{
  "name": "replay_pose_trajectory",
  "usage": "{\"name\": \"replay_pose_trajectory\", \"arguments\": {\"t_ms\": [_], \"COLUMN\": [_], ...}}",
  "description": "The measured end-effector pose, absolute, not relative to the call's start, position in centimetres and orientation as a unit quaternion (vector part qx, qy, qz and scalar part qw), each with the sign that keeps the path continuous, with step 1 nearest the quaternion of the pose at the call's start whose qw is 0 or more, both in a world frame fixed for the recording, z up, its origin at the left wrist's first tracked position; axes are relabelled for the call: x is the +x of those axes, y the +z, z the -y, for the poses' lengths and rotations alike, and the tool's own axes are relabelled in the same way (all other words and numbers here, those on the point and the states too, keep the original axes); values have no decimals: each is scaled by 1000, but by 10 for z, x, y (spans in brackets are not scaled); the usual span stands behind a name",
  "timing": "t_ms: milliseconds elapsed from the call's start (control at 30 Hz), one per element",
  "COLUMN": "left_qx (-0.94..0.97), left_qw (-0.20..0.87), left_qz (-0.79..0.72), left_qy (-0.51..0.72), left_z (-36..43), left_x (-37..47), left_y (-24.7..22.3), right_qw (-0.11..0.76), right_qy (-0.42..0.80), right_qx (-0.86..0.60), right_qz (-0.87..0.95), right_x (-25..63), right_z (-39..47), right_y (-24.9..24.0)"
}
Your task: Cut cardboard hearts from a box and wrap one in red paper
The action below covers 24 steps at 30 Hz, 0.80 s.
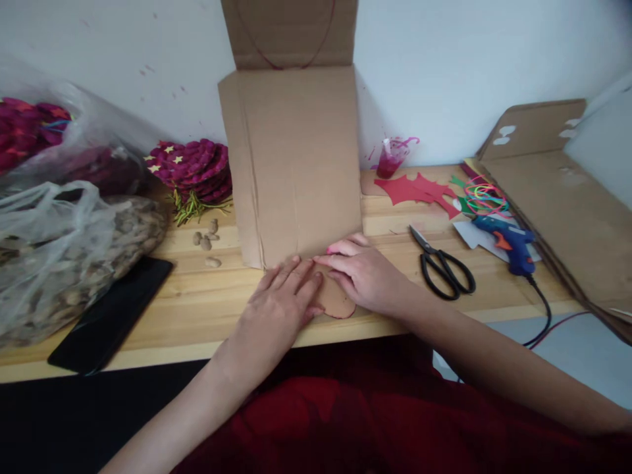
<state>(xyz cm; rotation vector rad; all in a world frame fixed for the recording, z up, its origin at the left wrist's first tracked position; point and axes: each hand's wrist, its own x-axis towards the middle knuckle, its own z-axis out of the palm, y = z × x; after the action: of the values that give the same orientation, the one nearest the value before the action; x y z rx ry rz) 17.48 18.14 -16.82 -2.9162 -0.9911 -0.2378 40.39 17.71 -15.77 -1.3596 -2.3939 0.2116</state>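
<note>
A rounded cardboard piece (336, 304) with a dark red outline lies at the table's front edge. Over its left side my left hand (284, 296) lies flat, fingers stretched out. My right hand (365, 273) is closed at the piece's upper right, with fingers bent and pressed together at its edge. Both hands hide much of the piece. Just beyond them, a large folded cardboard sheet (301, 158) leans up against the wall, its upper flap marked with a curved red line.
Left are a bag of peanuts (128, 230), a black phone (111, 316) and a purple-red scaly craft (197, 168). Right are black scissors (439, 263), a blue glue gun (513, 243), red cutouts (415, 189), colored cords (486, 196), a paint cup (391, 158) and a cardboard box (567, 217).
</note>
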Motion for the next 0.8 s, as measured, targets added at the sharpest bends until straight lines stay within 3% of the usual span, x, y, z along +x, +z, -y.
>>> {"name": "replay_pose_trajectory", "arguments": {"t_ms": [133, 300, 433, 533, 800], "left_qx": [-945, -939, -941, -943, -949], "left_qw": [45, 43, 45, 44, 22], "left_qz": [310, 320, 318, 313, 308], "left_qy": [-97, -117, -109, -101, -66], "left_z": [-184, -183, -183, -182, -169], "left_x": [173, 173, 175, 174, 171], "left_y": [-181, -191, -189, -183, -167], "right_qw": [219, 330, 374, 354, 244], "right_qy": [85, 39, 208, 304, 230], "right_qx": [-492, -606, -695, -695, -719], "right_qz": [839, 723, 578, 546, 609], "right_x": [405, 420, 431, 435, 437], "right_z": [-172, -176, -196, -205, -194], "right_y": [-160, -164, -165, -164, -150]}}
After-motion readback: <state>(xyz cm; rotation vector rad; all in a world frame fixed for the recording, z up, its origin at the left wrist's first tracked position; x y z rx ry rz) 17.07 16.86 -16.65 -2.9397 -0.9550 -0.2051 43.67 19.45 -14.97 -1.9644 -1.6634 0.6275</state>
